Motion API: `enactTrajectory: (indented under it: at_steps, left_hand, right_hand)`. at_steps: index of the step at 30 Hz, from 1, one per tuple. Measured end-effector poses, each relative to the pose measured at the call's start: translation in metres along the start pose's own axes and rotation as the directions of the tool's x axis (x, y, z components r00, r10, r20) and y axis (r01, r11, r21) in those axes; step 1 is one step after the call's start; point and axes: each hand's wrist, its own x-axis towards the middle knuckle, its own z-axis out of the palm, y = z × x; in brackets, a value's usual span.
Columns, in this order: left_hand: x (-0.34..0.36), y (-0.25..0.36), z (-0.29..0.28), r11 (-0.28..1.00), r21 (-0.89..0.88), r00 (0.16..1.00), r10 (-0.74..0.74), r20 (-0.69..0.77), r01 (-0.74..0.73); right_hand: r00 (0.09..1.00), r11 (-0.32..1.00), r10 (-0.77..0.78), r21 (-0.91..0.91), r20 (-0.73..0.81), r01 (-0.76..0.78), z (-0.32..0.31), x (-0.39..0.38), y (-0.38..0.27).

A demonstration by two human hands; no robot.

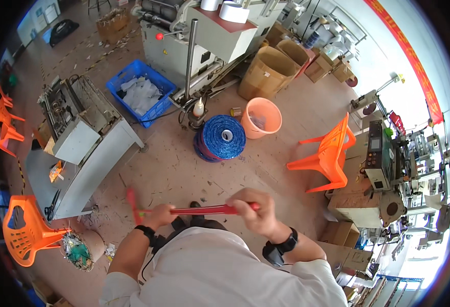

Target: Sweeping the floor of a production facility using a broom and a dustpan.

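Two hands, left hand [159, 215] and right hand [254, 210], each grip pinching a thin, flat red strip [204, 209].

We look down on a workshop with a dusty brown floor [173, 169] littered with scraps. A grey metal machine [81, 138] stands at left, a blue crate [142, 97] of white pieces beside it. Orange plastic chairs [327, 156] sit around the room, with cardboard boxes [268, 71], an orange bucket [261, 117] and a blue spool [222, 137]. Bright daylight washes the right wall.
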Motion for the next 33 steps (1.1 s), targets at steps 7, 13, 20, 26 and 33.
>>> enactTrajectory:
  at_steps: [7, 13, 20, 26, 33]
  left_hand:
    - [-0.062, -0.043, 0.034, 0.996, -0.062, 0.99, -0.07, -0.122, 0.062]
    - [-0.108, -0.03, 0.066, 0.901, -0.219, 0.76, -0.433, -0.485, 0.374]
    - [-0.232, -0.084, 0.091, 0.619, -0.353, 0.326, -0.719, -0.614, 0.701]
    - [-0.341, -0.072, 0.092, 0.591, -0.557, 0.07, -0.72, -0.691, 0.584]
    - [-0.447, -0.087, 0.143, 0.61, -0.681, -0.251, -0.642, -0.724, 0.406]
  right_hand:
    - [0.936, 0.996, 0.072, 0.021, 0.345, -0.085, -0.005, 0.011, 0.021]
    - [0.729, 0.944, -0.299, 0.302, 0.615, 0.133, 0.07, 0.054, 0.006]
    - [0.381, 0.882, -0.455, 0.349, 0.805, 0.316, 0.214, 0.035, -0.062]
    - [0.215, 0.678, -0.724, 0.619, 0.655, 0.397, 0.301, 0.028, -0.134]
    - [0.307, 0.762, -0.626, 0.646, 0.717, 0.045, 0.462, -0.036, -0.214]
